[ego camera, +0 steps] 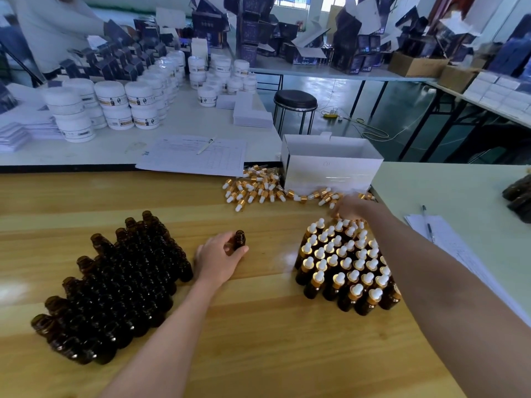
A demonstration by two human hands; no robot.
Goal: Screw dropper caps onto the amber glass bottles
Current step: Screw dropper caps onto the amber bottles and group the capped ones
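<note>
Head view: left hand on one bottle, right hand at the caps

An uncapped amber bottle stands upright near the middle of the wooden table. The left hand grips it, thumb and fingers curled round its lower body. To its left is a packed block of open bottles; to its right, a block of capped bottles with white bulbs and gold collars. The right hand lies at the far edge of that block, beside the loose dropper caps. It is blurred, so I cannot tell how its fingers lie or whether they hold anything. A white box stands just behind the caps.
</note>
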